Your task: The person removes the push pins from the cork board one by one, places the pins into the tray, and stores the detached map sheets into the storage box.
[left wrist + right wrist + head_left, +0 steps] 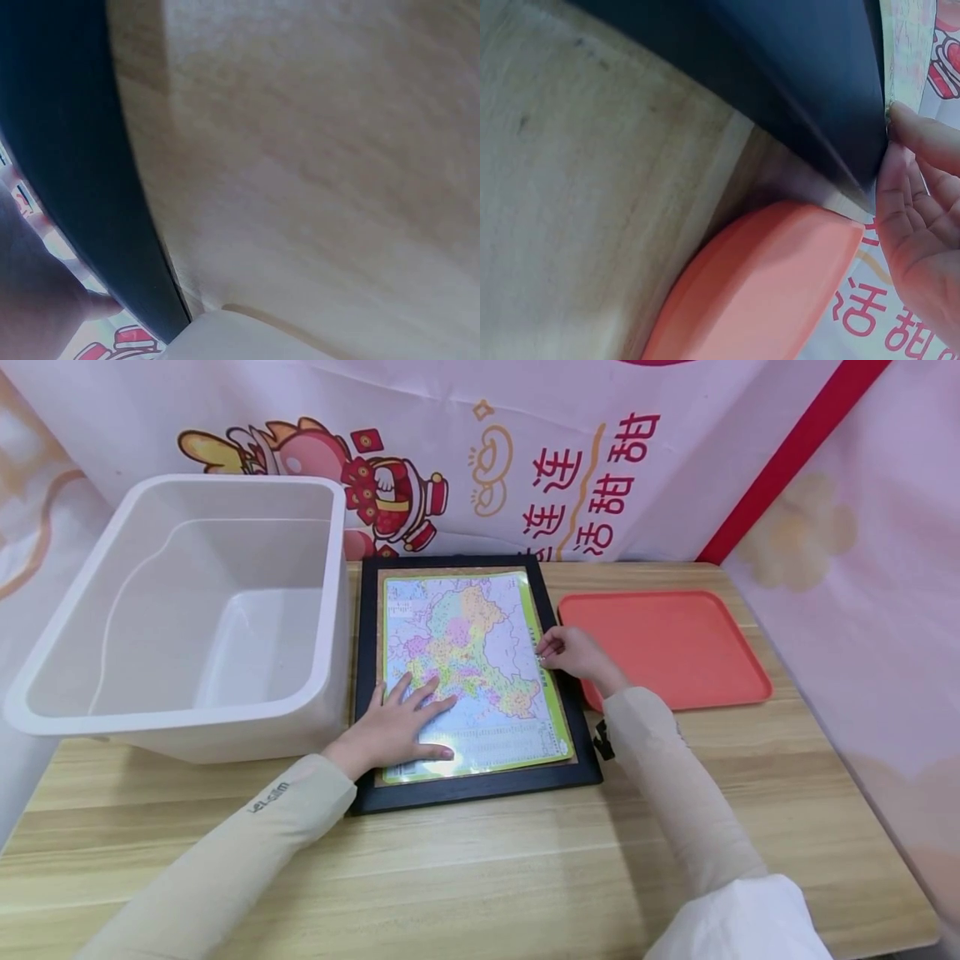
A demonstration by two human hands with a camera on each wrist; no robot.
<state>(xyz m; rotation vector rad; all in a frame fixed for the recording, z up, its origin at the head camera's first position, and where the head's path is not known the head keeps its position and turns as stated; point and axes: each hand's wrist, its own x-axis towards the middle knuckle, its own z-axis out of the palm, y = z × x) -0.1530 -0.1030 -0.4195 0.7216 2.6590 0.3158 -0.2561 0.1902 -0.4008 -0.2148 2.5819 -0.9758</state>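
Observation:
A colourful printed map (450, 643) with a green border lies on a brown cork-like board inside a black frame (480, 790). My left hand (393, 727) rests on the map's near left part, fingers spread and straight. At the map's right edge, my right hand (577, 653) pinches a small pale object (540, 657) between thumb and fingers; it is too small to tell its kind. The right wrist view shows that hand (922, 202) with its fingertips at the map's edge, beside the black frame (802, 60). In the left wrist view, the hand (37, 292) is partly cut off.
A large white plastic bin (165, 718) stands left of the frame. To the right lies a red-orange tray (675, 647), close to the frame's edge. Both are on a wooden table (480, 877). A printed cloth (465, 452) hangs behind.

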